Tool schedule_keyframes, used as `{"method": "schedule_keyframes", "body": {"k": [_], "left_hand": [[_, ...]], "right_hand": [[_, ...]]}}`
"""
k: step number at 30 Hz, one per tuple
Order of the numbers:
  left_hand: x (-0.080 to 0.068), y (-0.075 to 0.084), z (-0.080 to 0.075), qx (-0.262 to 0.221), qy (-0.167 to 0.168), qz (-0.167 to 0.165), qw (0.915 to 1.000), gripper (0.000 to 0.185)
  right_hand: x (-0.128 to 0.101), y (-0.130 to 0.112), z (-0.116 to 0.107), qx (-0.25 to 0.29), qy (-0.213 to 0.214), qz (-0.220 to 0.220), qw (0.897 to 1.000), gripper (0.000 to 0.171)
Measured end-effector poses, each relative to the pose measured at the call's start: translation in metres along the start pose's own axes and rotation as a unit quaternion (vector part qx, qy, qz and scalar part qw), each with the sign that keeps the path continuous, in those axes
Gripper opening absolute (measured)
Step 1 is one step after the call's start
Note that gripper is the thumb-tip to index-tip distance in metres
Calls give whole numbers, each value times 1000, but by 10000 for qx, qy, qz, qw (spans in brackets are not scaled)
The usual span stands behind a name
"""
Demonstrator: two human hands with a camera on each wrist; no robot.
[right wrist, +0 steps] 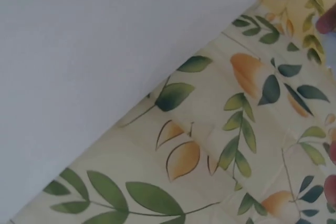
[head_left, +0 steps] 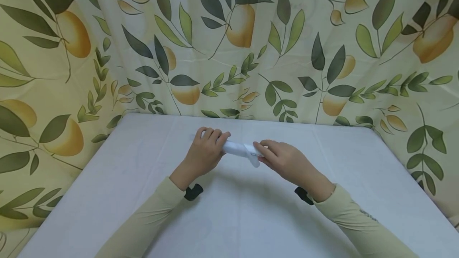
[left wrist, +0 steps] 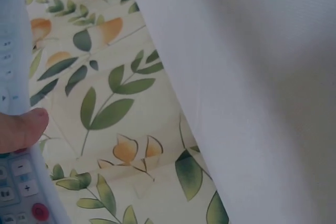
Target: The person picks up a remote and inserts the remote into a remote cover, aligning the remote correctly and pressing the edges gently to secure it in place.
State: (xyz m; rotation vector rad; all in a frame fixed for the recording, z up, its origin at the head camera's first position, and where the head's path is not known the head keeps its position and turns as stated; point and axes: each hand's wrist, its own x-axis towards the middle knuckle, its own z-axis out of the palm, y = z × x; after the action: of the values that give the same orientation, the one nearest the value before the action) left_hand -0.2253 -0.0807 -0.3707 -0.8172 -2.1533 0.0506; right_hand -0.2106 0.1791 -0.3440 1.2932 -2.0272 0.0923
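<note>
A white remote control (head_left: 236,147) is held up level over the table, seen edge-on in the head view. Its button face shows in the left wrist view, where the remote (left wrist: 11,72) has plus and minus keys and a red button under a cloudy, see-through cover. My left hand (head_left: 206,154) grips the left end from above, thumb (left wrist: 23,129) lying across the buttons. At the right end my right hand (head_left: 287,162) pinches the remote and cover between thumb and fingers. A loose flap of the cover (head_left: 255,161) hangs beside the right fingertips.
Below the hands is a table with a white cloth (head_left: 229,218). A curtain with leaf and fruit print (head_left: 222,63) hangs behind the table and along its sides. Dark wrist-worn devices, one on the left wrist (head_left: 193,192) and one on the right (head_left: 304,195), stick out inward.
</note>
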Motion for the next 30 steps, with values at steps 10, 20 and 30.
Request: {"method": "schedule_keyframes", "body": {"k": [10,20,30], "left_hand": [[3,-2,-12,-862,-1127,41,9899,50],[7,-1,-16,-522,-982,375,9931,65],[9,1,-18,-699,-748,246,9944,61]], "right_hand": [[-7,7,0,-1292,-521,-286,9898,79],[-13,7,-1,-1037,-930,757,9874,74],[-9,2,-3,-18,-930,1079,9898,63]]}}
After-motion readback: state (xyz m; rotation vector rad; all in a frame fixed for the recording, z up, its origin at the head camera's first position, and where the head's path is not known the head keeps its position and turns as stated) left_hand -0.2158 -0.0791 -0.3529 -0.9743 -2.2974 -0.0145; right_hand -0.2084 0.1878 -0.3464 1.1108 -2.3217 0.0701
